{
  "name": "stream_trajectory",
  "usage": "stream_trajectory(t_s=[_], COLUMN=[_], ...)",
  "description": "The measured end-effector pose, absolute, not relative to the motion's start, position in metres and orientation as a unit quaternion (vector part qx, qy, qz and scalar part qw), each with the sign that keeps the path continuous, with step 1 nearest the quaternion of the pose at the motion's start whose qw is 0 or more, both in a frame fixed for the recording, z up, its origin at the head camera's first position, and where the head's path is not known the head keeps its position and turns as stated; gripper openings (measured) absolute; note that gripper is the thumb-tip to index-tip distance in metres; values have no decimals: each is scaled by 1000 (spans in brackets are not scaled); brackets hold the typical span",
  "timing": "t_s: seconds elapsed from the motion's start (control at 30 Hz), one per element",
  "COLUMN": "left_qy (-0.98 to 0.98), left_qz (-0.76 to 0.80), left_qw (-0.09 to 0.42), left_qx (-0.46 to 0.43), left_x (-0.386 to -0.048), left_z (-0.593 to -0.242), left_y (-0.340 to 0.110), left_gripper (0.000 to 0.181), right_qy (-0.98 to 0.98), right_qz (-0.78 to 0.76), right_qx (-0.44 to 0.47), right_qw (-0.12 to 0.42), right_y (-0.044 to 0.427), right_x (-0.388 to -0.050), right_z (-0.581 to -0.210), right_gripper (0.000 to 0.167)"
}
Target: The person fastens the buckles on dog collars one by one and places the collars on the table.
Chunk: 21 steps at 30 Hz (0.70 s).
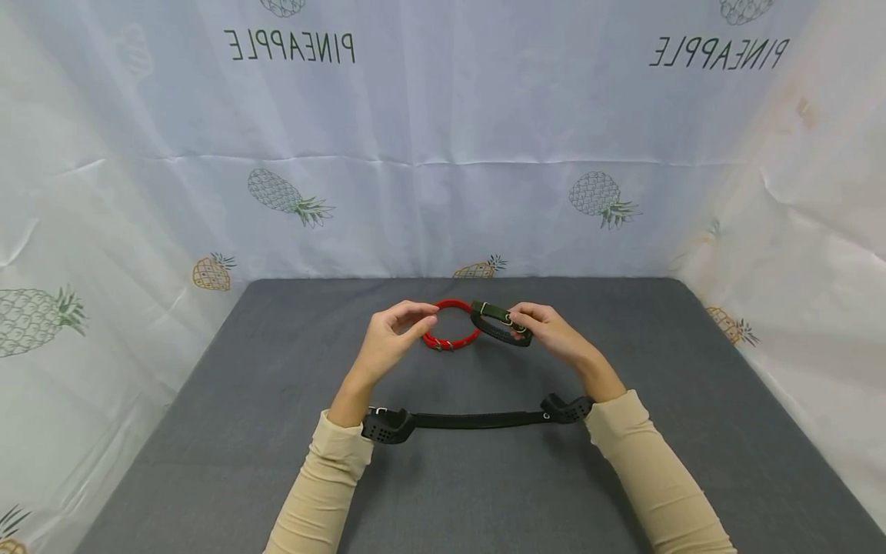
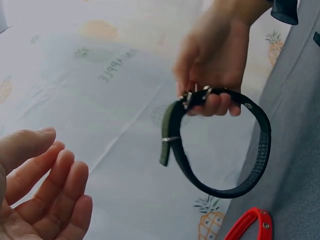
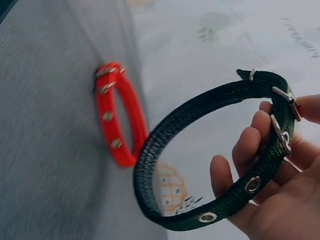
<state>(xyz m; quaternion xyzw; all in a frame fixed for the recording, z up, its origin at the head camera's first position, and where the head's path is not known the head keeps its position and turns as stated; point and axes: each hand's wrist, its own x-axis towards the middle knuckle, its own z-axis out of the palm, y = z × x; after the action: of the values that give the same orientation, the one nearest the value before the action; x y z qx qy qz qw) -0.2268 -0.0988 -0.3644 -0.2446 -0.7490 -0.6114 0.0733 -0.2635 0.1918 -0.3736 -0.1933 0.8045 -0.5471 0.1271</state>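
Observation:
A dark green collar (image 1: 494, 312) with metal buckle, ring and eyelets is buckled into a loop, raised off the table. My right hand (image 1: 554, 335) pinches it near the buckle between thumb and fingers, and the loop (image 3: 235, 199) hangs out toward the left. Beside it, a red collar (image 1: 457, 304) with silver hardware forms another loop; in the right wrist view this red collar (image 3: 110, 131) stands on its edge on the grey surface. My left hand (image 1: 389, 338) is close to the red loop's left side. In the left wrist view, that hand (image 2: 47, 197) has loosely bent fingers and holds nothing.
A grey cloth-covered table (image 1: 277, 462) lies under both hands. Black wrist mounts and a black strap (image 1: 477, 421) stretch between my forearms. White curtains (image 1: 443, 215) printed with pineapples stand behind the table and along both sides.

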Motion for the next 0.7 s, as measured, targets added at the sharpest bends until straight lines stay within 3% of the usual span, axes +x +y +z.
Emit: stream_trajectory(t_s=[0.7], left_qy=[-749], left_qz=[-612], left_qw=[76], left_qx=[-243], left_x=[-226], left_z=[-363], left_y=[-99], left_gripper=[23], right_qy=[890], right_qz=[-392], right_qx=[-230], right_qw=[33], right_y=[207], right_x=[-283], right_z=[-409], right_gripper=[26])
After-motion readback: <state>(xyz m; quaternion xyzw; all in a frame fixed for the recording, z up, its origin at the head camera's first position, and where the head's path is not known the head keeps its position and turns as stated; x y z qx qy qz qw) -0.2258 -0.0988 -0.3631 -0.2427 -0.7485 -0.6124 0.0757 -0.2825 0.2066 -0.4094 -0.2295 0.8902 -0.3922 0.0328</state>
